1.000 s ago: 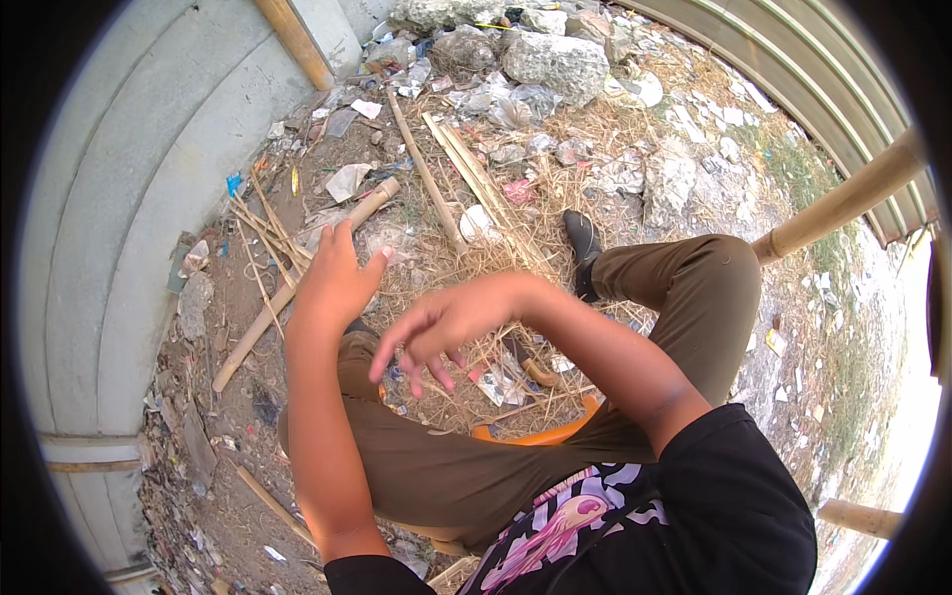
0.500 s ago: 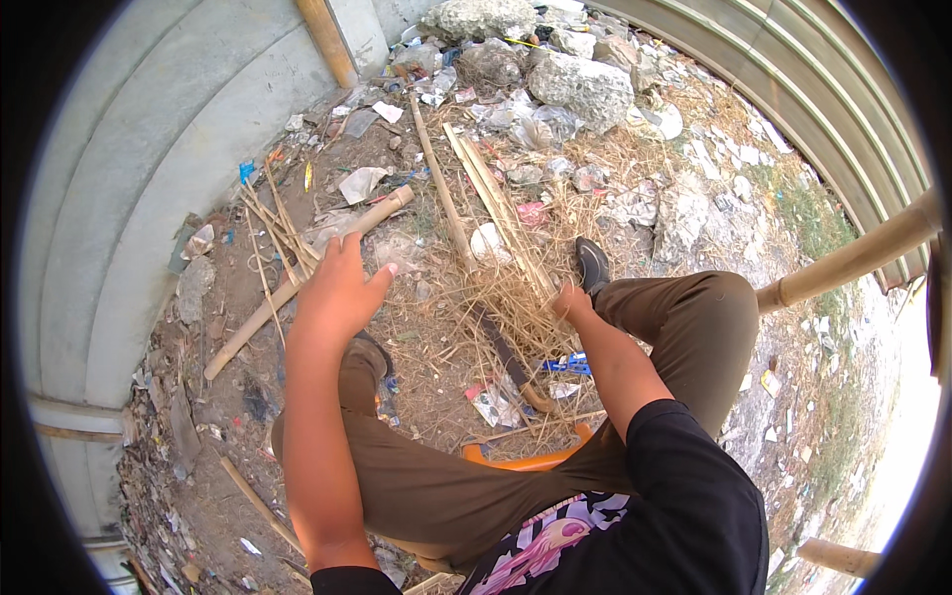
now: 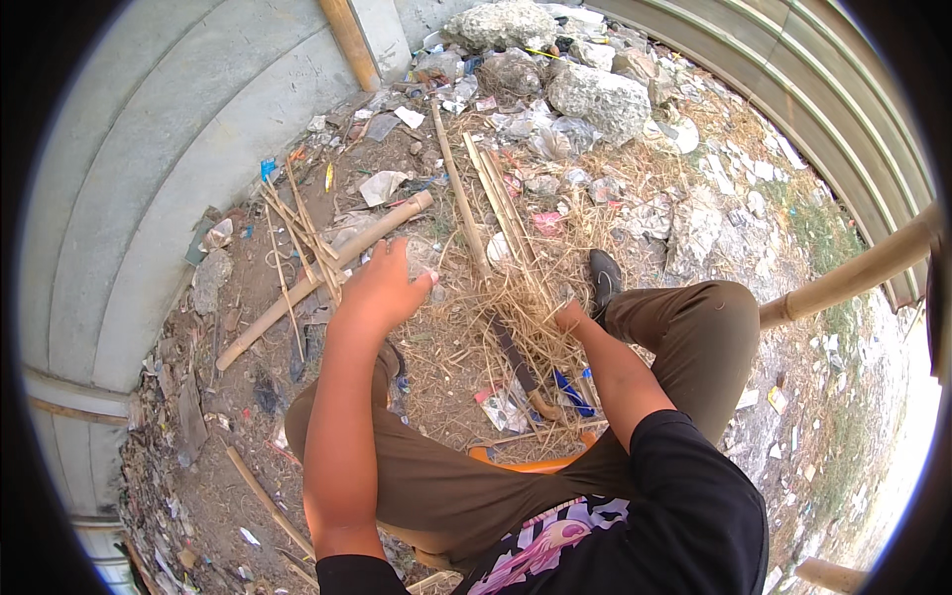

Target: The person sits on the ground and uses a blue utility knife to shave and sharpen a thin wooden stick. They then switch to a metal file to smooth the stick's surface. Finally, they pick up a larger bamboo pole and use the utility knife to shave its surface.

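Note:
My left hand [image 3: 382,288] hangs above the ground near a thick bamboo pole [image 3: 327,273], fingers apart and nothing in it. My right hand [image 3: 570,316] is closed at the near end of some split bamboo strips [image 3: 503,208], which slant away from me over dry straw; its fingers are partly hidden. A longer bamboo stick [image 3: 458,188] lies just left of the strips. Between my legs lies a machete-like tool with a dark blade [image 3: 511,349] and a wooden handle [image 3: 542,406]. Beside it is a narrow blue object [image 3: 573,394] whose kind I cannot make out.
Thin bamboo sticks [image 3: 302,233] lie across the thick pole at left. Large pale rocks [image 3: 600,102] and scattered litter are at the back. A grey wall [image 3: 178,178] stands left, a corrugated metal sheet [image 3: 833,109] right. An orange seat edge [image 3: 526,465] shows beneath me.
My left hand has shifted slightly right and nearer to me. My right hand stays at the strips' near end. The blue object appears turned and lower. The whole view has shifted a little.

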Available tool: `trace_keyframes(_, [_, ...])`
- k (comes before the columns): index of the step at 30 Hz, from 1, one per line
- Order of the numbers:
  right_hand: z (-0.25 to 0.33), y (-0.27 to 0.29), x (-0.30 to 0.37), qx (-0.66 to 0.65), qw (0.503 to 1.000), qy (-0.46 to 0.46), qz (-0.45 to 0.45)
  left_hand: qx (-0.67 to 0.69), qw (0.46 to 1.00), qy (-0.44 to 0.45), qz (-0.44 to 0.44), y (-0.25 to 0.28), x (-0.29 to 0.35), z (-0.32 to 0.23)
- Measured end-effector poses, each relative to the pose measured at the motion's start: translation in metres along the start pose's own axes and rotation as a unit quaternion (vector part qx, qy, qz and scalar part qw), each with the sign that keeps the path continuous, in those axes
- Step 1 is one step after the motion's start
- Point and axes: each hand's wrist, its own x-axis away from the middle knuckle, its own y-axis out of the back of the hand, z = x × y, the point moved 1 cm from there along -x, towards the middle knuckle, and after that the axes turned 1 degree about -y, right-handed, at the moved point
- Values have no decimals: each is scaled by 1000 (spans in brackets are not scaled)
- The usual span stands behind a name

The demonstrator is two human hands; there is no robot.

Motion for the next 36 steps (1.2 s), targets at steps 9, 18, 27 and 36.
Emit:
trace_keyframes(9, [-45, 81, 46, -630, 730, -66, -257, 22, 999, -44, 4, 11, -1, -18])
trace_keyframes(18, [42, 302, 220, -372, 761, 110, -520, 172, 974, -86, -116, 31, 9, -12])
trace_keyframes(27, [121, 277, 306, -378, 790, 238, -419, 546, 783, -208, -214, 49, 26, -27])
trace_keyframes(36, [166, 210, 289, -315, 853, 365, -198, 695, 663, -240, -145, 47, 35, -45])
